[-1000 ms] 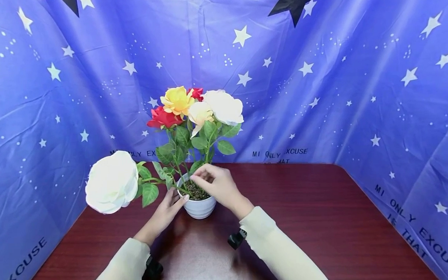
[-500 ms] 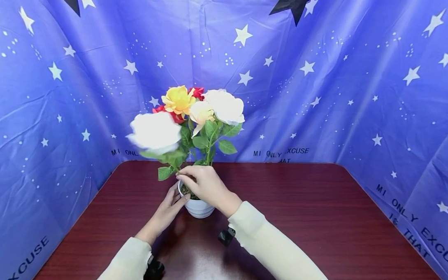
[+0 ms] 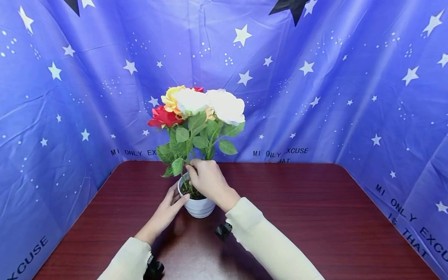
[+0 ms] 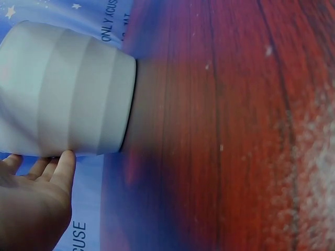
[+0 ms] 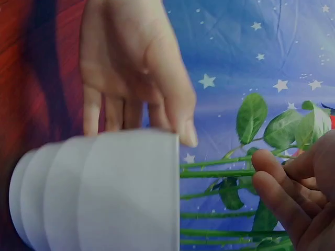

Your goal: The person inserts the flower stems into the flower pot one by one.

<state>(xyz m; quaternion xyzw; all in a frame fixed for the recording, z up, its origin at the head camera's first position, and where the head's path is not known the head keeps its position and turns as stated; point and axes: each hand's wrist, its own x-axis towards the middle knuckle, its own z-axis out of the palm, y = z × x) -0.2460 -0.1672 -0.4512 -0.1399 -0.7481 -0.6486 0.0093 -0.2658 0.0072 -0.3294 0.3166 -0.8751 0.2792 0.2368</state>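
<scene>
In the head view a white ribbed flower pot (image 3: 199, 209) stands on the table with moss-like fill (image 3: 190, 190) inside. My left hand (image 3: 166, 212) holds its left side, thumb at the rim and fingers along the outer wall. My right hand (image 3: 210, 179) is over the pot, its thumb and fingers pinching a green stem (image 5: 220, 173) above the rim. That stem belongs to a white artificial rose (image 3: 193, 100), which overlaps a yellow rose (image 3: 172, 98) and mostly hides a cream one. A red rose (image 3: 164, 116) and another white rose (image 3: 226, 107) flank them.
The dark red wooden table (image 3: 293, 211) extends around the pot on every side. Blue star-printed cloth (image 3: 274, 84) hangs behind and along both sides. Leafy stems (image 3: 174, 148) crowd above the pot. A small black wrist camera (image 3: 223, 231) sits under the right sleeve.
The white rose has swung from low on the left up and rightward into the bunch, now upright. My right hand has taken its stem and moved with it. My left hand stays on the pot.
</scene>
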